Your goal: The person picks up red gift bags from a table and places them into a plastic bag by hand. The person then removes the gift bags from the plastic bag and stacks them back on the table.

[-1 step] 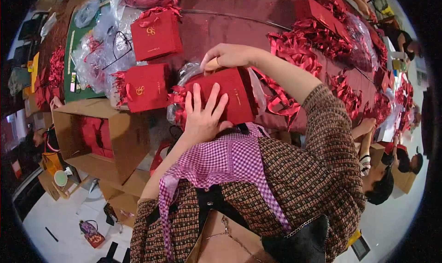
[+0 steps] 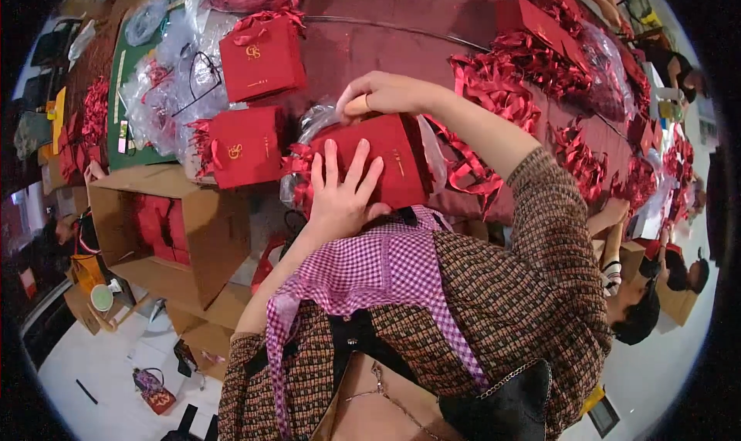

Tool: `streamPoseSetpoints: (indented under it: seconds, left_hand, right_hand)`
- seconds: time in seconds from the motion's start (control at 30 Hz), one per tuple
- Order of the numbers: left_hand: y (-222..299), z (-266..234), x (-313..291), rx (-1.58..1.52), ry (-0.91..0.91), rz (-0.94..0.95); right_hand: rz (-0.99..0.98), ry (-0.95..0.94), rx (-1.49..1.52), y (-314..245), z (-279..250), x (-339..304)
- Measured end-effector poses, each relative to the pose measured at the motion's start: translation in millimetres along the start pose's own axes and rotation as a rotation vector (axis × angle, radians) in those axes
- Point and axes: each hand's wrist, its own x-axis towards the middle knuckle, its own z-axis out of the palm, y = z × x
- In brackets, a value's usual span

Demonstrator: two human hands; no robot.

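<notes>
A stack of red paper gift bags (image 2: 397,152) with red ribbon handles lies at the table's near edge, close to my body. My left hand (image 2: 343,198) rests flat on its top, fingers spread. At the stack's far edge is my right hand (image 2: 370,98), its fingers curled down; their tips, and whatever they hold, are hidden. Clear plastic (image 2: 436,163) shows along the stack's right side and at its far left corner. To the left, another stack of red gift bags (image 2: 258,148) lies beside a further red stack (image 2: 266,63) behind it.
An open cardboard box (image 2: 220,233) with red contents stands at the left. Crumpled clear plastic bags (image 2: 162,86) cover a green mat (image 2: 123,136). Red ribbons (image 2: 494,86) and more red bags (image 2: 540,32) spread over the right of the red-covered table (image 2: 370,51). Other people work at both sides.
</notes>
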Motion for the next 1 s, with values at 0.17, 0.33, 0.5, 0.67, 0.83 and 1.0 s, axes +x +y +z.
streamPoseSetpoints:
  seconds: [0.17,0.33,0.5,0.67,0.83,1.0]
  left_hand:
    - [-1,7,5,-0.021,-0.013,0.044]
    - [-4,9,9,-0.006,-0.021,0.022]
    - [-3,4,10,-0.014,-0.042,0.005]
    - [0,7,11,-0.022,-0.02,-0.011]
    - [-3,12,11,-0.06,-0.069,-0.025]
    - [0,13,9,-0.038,-0.041,-0.023]
  right_hand:
    - [-0.013,0.41,0.189,11,14,-15]
    - [-0.204,0.829,0.46,7,-10,-42]
    - [-0.137,0.743,-0.073,15,22,-62]
    - [-0.165,0.795,-0.284,47,65,-62]
    - [-0.237,0.726,-0.304,64,46,-56]
    - [-0.425,0.524,-0.536,18,20,-41]
